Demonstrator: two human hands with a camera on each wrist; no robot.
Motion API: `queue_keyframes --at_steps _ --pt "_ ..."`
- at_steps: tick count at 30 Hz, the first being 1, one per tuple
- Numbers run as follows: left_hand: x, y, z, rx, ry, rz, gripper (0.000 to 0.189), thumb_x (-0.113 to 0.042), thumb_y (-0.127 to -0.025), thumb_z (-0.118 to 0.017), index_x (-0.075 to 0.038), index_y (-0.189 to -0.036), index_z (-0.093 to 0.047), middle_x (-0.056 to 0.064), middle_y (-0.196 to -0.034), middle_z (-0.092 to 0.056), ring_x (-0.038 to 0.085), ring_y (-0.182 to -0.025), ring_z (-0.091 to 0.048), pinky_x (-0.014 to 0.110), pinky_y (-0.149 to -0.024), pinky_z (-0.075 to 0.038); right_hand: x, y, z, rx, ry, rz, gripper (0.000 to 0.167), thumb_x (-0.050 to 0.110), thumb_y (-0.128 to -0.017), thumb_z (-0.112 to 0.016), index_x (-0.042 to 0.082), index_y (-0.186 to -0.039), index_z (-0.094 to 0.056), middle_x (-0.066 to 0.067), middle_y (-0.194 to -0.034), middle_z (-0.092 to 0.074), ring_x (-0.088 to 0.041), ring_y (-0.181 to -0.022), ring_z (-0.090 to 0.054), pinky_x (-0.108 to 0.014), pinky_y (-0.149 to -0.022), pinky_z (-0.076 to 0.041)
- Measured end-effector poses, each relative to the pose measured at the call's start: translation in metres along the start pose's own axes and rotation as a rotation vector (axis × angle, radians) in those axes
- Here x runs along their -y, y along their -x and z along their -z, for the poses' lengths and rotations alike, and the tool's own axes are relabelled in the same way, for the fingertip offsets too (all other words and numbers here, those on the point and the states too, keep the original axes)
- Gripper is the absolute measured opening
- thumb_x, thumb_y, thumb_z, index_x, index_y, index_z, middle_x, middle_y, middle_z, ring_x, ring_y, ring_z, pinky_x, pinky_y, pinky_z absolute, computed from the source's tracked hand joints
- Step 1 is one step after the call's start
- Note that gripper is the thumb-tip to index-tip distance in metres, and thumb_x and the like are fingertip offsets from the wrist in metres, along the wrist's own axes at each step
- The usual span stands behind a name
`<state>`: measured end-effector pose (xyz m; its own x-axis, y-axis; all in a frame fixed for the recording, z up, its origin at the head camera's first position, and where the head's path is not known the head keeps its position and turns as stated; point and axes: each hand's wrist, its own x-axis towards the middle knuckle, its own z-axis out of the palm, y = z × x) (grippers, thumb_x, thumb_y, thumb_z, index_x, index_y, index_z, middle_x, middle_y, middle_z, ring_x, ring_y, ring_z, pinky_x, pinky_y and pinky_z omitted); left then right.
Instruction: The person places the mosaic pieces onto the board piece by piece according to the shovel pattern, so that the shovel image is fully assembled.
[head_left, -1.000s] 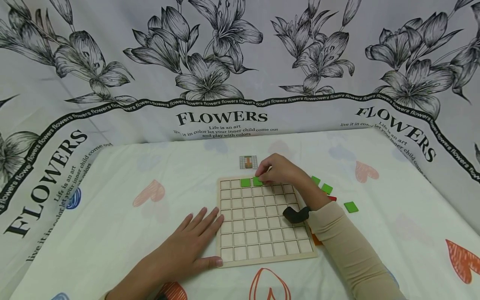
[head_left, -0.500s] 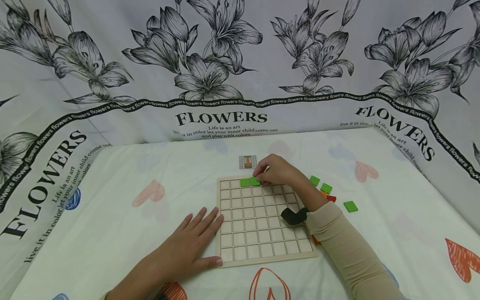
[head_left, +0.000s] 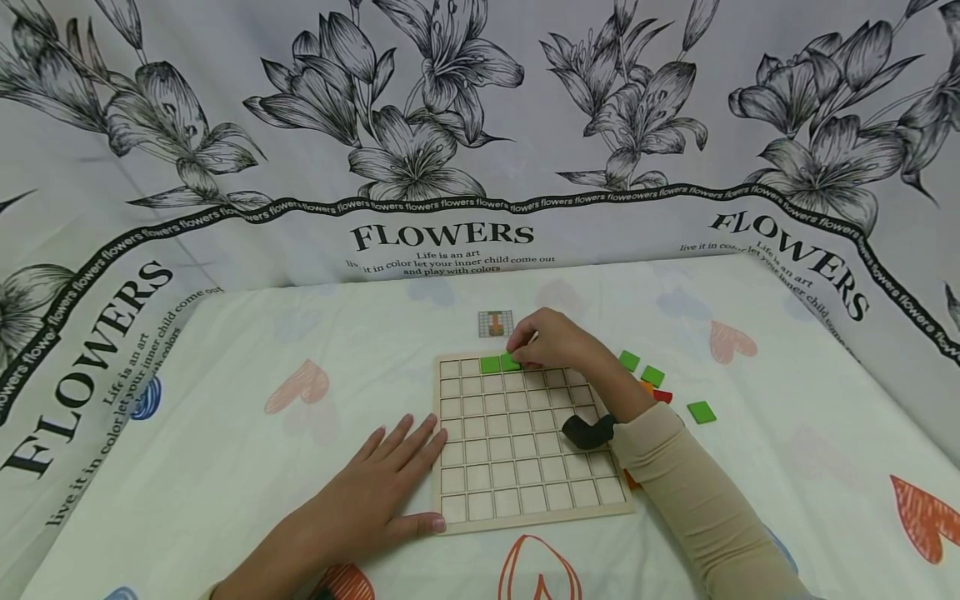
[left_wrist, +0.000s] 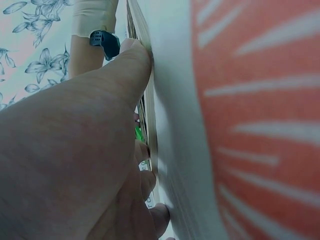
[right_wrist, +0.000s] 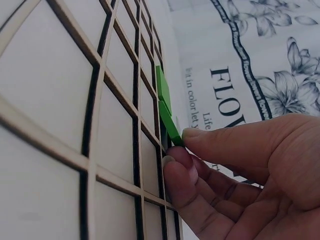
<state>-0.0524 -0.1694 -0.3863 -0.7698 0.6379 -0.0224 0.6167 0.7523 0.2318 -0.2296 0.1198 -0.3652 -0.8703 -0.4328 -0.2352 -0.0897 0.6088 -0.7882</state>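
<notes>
A wooden grid board [head_left: 534, 518] with square cells lies on the cloth. In its far row sits one green square tile [head_left: 490, 364]. Right beside that one, my right hand [head_left: 558, 340] pinches a second green tile [right_wrist: 171, 123] between thumb and fingers; in the right wrist view this tile is tilted, its near edge raised off the cell. My left hand [head_left: 375, 492] lies flat with fingers spread, fingertips and thumb at the board's left edge. The left wrist view shows the left thumb [left_wrist: 135, 60] along the board's side.
Beyond the board lies a small printed grid card [head_left: 496, 324]. To the right are several loose green tiles [head_left: 702, 412], a red tile [head_left: 663, 397] and orange ones partly hidden by the right arm. A black wrist camera [head_left: 588, 432] overlaps the board in the head view.
My right hand has shifted slightly left, bringing the pinched green tile up against the green tile in the far row. My left hand has stayed in place.
</notes>
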Motion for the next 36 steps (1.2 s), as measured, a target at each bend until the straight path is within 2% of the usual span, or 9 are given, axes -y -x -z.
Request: queue_keyframes --at_steps 9,17,20,24,28,32,36 --pt "-0.001 0.001 0.001 -0.002 -0.007 0.0 0.088 -0.07 -0.095 -0.044 -0.011 -0.159 -0.029 0.011 -0.164 -0.022 0.037 -0.149 -0.019 0.06 -0.115 -0.023 -0.001 0.001 0.002 0.006 0.049 0.071 0.008 0.004 -0.087 -0.074 0.005 -0.095 -0.075 -0.007 -0.088 -0.066 -0.019 -0.069 -0.064 -0.032 -0.065 -0.055" --pt "-0.001 0.0 0.001 -0.001 -0.003 -0.005 0.088 -0.069 -0.096 -0.044 -0.011 -0.159 -0.028 0.011 -0.165 -0.021 0.037 -0.149 -0.019 0.06 -0.114 -0.023 0.0 0.003 0.005 0.006 0.083 0.086 0.014 0.001 -0.085 -0.072 0.004 -0.099 -0.074 -0.006 -0.089 -0.066 -0.019 -0.07 -0.062 -0.033 -0.066 -0.053" --pt "-0.001 0.0 0.0 0.003 0.0 -0.003 0.088 -0.07 -0.096 -0.044 -0.011 -0.16 -0.028 0.01 -0.165 -0.021 0.037 -0.15 -0.018 0.061 -0.114 -0.023 0.002 0.008 0.013 0.009 0.124 0.093 0.015 0.002 -0.087 -0.07 0.004 -0.102 -0.074 -0.006 -0.091 -0.066 -0.02 -0.076 -0.061 -0.034 -0.069 -0.053" --pt "-0.001 0.0 0.0 0.0 0.0 -0.004 0.088 -0.069 -0.096 -0.044 -0.011 -0.16 -0.028 0.01 -0.165 -0.021 0.037 -0.15 -0.018 0.061 -0.114 -0.023 0.0 0.019 0.036 0.045 0.224 0.094 0.015 0.004 -0.091 -0.068 0.002 -0.105 -0.073 -0.007 -0.093 -0.065 -0.024 -0.079 -0.062 -0.039 -0.071 -0.054" --pt "0.0 0.001 0.0 -0.006 -0.004 -0.007 0.088 -0.069 -0.096 -0.044 -0.011 -0.16 -0.028 0.01 -0.165 -0.021 0.037 -0.149 -0.018 0.06 -0.114 -0.023 -0.005 0.033 0.059 0.088 0.357 0.021 0.013 0.006 -0.09 -0.068 0.003 -0.102 -0.073 -0.008 -0.093 -0.066 -0.024 -0.075 -0.061 -0.038 -0.069 -0.053" --pt "0.001 0.001 -0.001 -0.012 -0.007 -0.01 0.088 -0.069 -0.096 -0.045 -0.011 -0.159 -0.028 0.01 -0.165 -0.022 0.037 -0.149 -0.019 0.06 -0.114 -0.023 -0.013 0.043 0.075 0.065 0.471 -0.158 0.012 0.007 -0.087 -0.072 0.003 -0.099 -0.073 -0.01 -0.092 -0.064 -0.023 -0.075 -0.058 -0.038 -0.068 -0.053" --pt "0.001 0.0 -0.002 -0.016 -0.009 -0.014 0.088 -0.069 -0.096 -0.044 -0.011 -0.16 -0.028 0.01 -0.165 -0.021 0.037 -0.149 -0.019 0.06 -0.114 -0.024 -0.022 0.051 0.084 0.048 0.504 -0.301 0.015 0.005 -0.085 -0.072 0.001 -0.099 -0.07 -0.012 -0.09 -0.061 -0.027 -0.077 -0.056 -0.04 -0.068 -0.054"
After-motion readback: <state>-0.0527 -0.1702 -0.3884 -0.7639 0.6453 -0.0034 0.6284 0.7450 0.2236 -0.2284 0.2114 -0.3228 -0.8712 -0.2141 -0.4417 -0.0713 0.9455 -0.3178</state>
